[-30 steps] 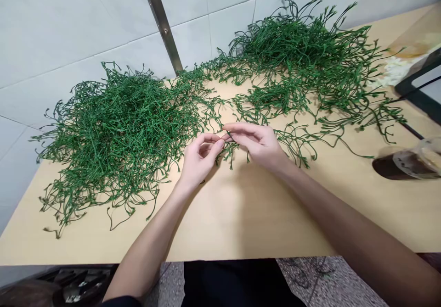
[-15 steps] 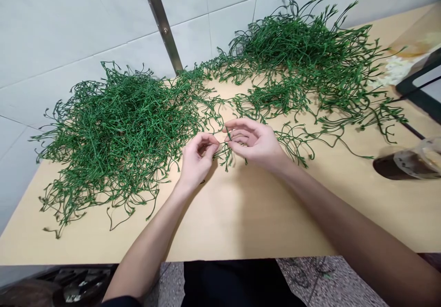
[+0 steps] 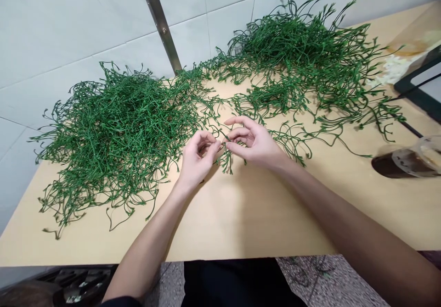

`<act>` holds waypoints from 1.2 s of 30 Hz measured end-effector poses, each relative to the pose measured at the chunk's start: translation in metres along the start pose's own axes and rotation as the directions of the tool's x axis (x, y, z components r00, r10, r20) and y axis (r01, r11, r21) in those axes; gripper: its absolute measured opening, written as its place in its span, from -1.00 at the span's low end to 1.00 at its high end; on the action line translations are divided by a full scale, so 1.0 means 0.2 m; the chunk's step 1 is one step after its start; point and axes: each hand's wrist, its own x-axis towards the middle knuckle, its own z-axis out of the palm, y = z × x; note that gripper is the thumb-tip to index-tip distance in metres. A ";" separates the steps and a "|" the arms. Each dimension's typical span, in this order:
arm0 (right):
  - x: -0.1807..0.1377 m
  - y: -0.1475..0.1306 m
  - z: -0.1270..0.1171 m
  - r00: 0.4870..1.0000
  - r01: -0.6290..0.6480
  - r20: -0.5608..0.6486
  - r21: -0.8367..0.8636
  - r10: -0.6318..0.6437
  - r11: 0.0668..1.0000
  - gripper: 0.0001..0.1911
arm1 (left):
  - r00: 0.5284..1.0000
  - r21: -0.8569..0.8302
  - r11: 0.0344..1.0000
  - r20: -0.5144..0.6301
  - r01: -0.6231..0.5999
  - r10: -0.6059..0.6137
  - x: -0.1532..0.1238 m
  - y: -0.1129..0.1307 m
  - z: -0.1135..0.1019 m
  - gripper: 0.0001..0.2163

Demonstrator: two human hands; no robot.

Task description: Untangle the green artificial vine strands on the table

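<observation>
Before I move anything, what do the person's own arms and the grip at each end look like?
The left grip and right grip are bare hands, with no gloves, rings or watch that I can see. The left forearm and right forearm are uncovered. A dark sleeve edges in at the bottom left.

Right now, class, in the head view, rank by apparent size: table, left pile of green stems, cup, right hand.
1. Table
2. Left pile of green stems
3. Cup and right hand: too alike to rank
</observation>
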 end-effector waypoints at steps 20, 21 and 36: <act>0.00 -0.01 0.00 1.000 -0.014 0.000 -0.116 0.014 0.993 -0.66 | 1.000 0.083 0.996 -0.006 -0.015 0.016 0.00 -0.01 -0.01 -0.83; 0.00 -0.01 0.01 0.999 -0.026 -0.027 -0.102 0.023 0.994 -0.66 | 1.000 0.094 0.995 -0.015 -0.018 0.020 0.00 -0.01 -0.01 -0.84; 0.00 0.02 0.00 0.997 0.020 -0.073 -0.050 -0.024 0.999 -0.63 | 1.000 0.175 0.984 0.020 0.019 -0.022 -0.02 0.03 0.01 -0.81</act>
